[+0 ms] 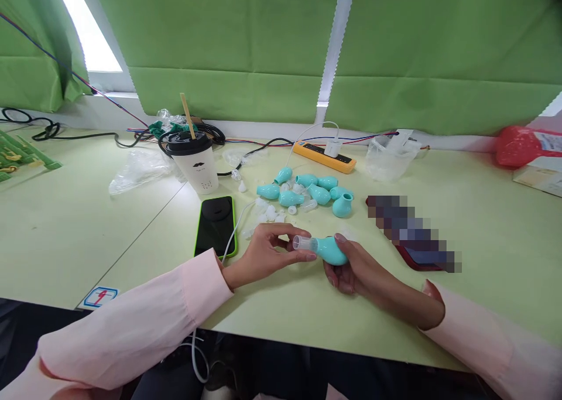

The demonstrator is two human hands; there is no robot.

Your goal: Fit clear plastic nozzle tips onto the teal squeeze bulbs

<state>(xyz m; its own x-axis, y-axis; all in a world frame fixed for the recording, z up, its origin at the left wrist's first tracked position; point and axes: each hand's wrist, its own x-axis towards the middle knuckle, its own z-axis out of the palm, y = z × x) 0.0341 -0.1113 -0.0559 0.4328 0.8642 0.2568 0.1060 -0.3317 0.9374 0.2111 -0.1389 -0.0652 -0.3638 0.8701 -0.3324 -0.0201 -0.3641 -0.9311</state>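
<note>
My right hand [351, 265] is closed round a teal rubber suction bulb [331, 252], its neck pointing left. A clear plastic tube [304, 243] sits at the mouth of that bulb. Thumb and fingers of my left hand [276, 248] pinch the clear tube from the left. Behind both hands lies a loose group of several more teal bulbs [319, 194], one of them standing with its round opening facing up [343, 205]. Small white and clear plastic pieces [270, 214] are scattered among and in front of them.
Left of my hands lies a phone in a green case [215, 226], with a white cable beside it. Farther back stand a paper cup [197, 168], an orange power strip [325, 156] and a clear plastic tub [390, 159]. A second phone [408, 236] lies at right.
</note>
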